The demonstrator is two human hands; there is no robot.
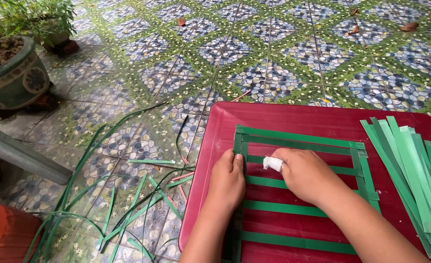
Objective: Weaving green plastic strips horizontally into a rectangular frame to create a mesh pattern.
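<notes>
On a dark red plastic table (293, 117) lies a flat lattice of green strips (298, 140), several crosswise strips woven into upright ones at both sides. My left hand (227, 182) presses the left upright strips down, thumb on top. My right hand (305, 175) rests on the crosswise strips beside it, fingers curled; one finger is wrapped in a white bandage (273, 164). Whether the right fingers pinch a strip is hidden.
A loose pile of green strips (412, 165) lies at the table's right edge. Cut green strip scraps (128, 209) litter the patterned tile floor at left. A green ceramic planter (13, 73) and a terracotta pot (3, 234) stand at far left.
</notes>
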